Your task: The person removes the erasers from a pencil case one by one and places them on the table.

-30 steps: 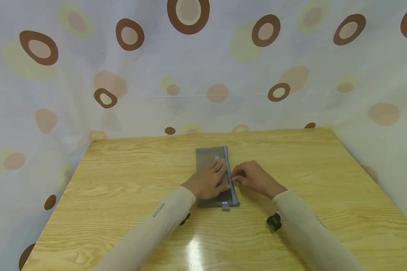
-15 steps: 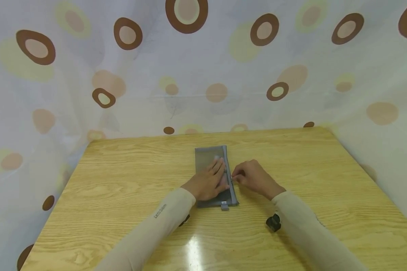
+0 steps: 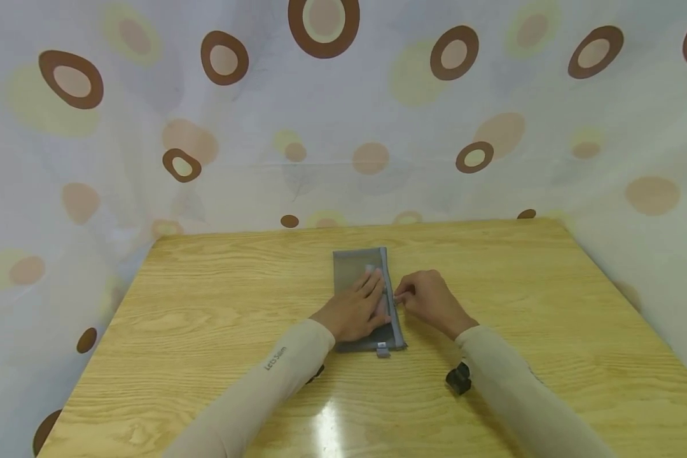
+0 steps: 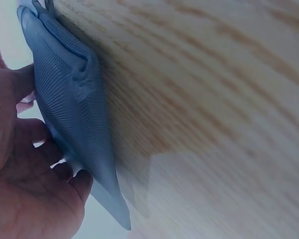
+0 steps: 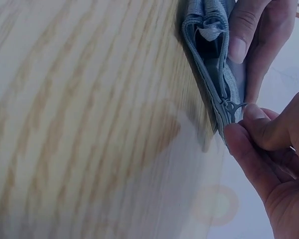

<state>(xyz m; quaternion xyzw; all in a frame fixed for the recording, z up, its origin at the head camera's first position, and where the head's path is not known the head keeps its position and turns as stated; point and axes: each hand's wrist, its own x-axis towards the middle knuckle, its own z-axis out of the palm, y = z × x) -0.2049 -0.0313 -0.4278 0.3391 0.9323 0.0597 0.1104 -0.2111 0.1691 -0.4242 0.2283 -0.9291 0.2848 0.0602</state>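
- Grey rectangular mesh pouch is pointing lengthwise toward the yellow wooden worktop far edge.
- Outspread left hand is resting on it.
- Right hand is pinching its grey zip pull.

Grey mesh pouch lying on wood-grain table, zipper along right edge (partly open).
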